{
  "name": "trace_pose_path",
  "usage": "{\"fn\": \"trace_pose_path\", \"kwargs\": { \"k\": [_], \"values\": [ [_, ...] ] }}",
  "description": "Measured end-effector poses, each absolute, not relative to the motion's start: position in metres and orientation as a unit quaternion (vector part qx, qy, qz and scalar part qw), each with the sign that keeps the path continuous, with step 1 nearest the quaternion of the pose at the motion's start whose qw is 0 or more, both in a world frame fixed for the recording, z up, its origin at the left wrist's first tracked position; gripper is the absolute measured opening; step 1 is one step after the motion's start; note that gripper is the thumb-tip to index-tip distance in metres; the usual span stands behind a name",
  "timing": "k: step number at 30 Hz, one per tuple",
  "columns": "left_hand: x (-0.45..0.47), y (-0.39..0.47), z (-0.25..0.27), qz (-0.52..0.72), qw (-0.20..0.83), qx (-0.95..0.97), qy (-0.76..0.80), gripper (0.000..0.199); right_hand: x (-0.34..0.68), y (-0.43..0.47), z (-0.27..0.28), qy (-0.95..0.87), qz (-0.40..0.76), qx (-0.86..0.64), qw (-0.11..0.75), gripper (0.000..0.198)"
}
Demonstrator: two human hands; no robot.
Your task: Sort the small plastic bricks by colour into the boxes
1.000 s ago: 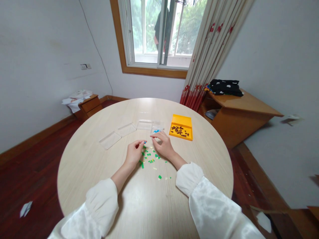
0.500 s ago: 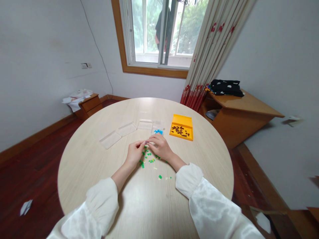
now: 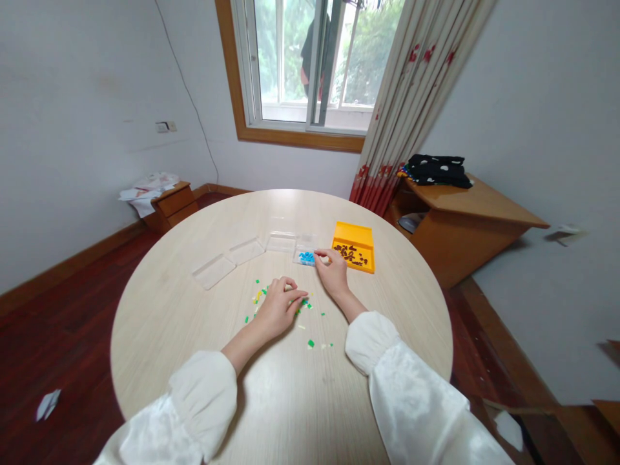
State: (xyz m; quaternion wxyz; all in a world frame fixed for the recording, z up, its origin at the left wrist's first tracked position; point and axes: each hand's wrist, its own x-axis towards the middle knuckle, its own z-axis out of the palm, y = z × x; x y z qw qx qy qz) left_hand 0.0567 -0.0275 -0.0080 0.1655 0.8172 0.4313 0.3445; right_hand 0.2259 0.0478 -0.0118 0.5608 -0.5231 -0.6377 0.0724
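My left hand (image 3: 278,309) is low over a scatter of small green, yellow and pale pieces, its fingers stretched out and apart. Part of the scatter is hidden beneath it; a green piece (image 3: 310,343) lies nearer to me. At the right side of a clear plastic box (image 3: 306,240) holding small blue pieces (image 3: 305,258), my right hand (image 3: 333,272) has its thumb and index finger pinched together. Anything between those fingertips is too small to make out. Right beside this hand stands an opened yellow case (image 3: 354,231) with small dark brown pieces (image 3: 349,254) in it.
Several shallow clear trays, among them a left one (image 3: 214,271) and a middle one (image 3: 247,250), curve along the far part of the round table (image 3: 184,342). Behind to the right is a wooden cabinet (image 3: 484,197) with folded black cloth (image 3: 438,171) on top.
My hands were together above the pieces and have parted. The right moved right and forward to the blue pieces' box; the left shifted right and nearer, its fingers now spread over the scatter.
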Motion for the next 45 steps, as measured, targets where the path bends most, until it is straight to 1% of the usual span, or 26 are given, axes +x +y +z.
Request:
{"fn": "trace_pose_path", "kwargs": {
  "k": [4,8,13,22,26,33,36,39,42,45],
  "values": [
    [0.058,-0.030,-0.007,0.288,0.132,0.852,0.417,0.024,0.224,0.050,-0.015,-0.639,0.081,-0.539,0.542,0.013],
    [0.057,-0.030,-0.006,0.269,0.120,0.862,0.413,0.024,0.224,0.054,-0.019,-0.630,0.102,-0.563,0.525,0.016],
    [0.057,-0.031,-0.006,0.264,0.119,0.864,0.413,0.023,0.226,0.057,-0.022,-0.628,0.116,-0.573,0.514,0.021],
    [0.057,-0.031,-0.002,0.252,0.089,0.875,0.404,0.019,0.224,0.057,-0.022,-0.631,0.113,-0.556,0.529,0.019],
    [0.059,-0.031,-0.003,0.262,0.089,0.873,0.401,0.016,0.224,0.056,-0.020,-0.633,0.115,-0.562,0.520,0.018],
    [0.062,-0.030,-0.002,0.269,0.086,0.872,0.399,0.014,0.223,0.057,-0.023,-0.631,0.123,-0.553,0.530,0.020],
    [0.061,-0.030,0.000,0.301,0.104,0.851,0.417,0.013,0.224,0.058,-0.024,-0.633,0.126,-0.548,0.532,0.019],
    [0.054,-0.026,0.006,0.362,0.147,0.802,0.451,0.011,0.225,0.056,-0.023,-0.641,0.127,-0.536,0.535,0.018],
    [0.045,-0.017,0.011,0.430,0.207,0.728,0.492,0.009,0.221,0.049,-0.017,-0.676,0.108,-0.499,0.531,0.017],
    [0.037,-0.007,0.012,0.471,0.288,0.640,0.535,0.009,0.211,0.035,-0.008,-0.744,0.082,-0.420,0.513,0.016]
  ]
}}
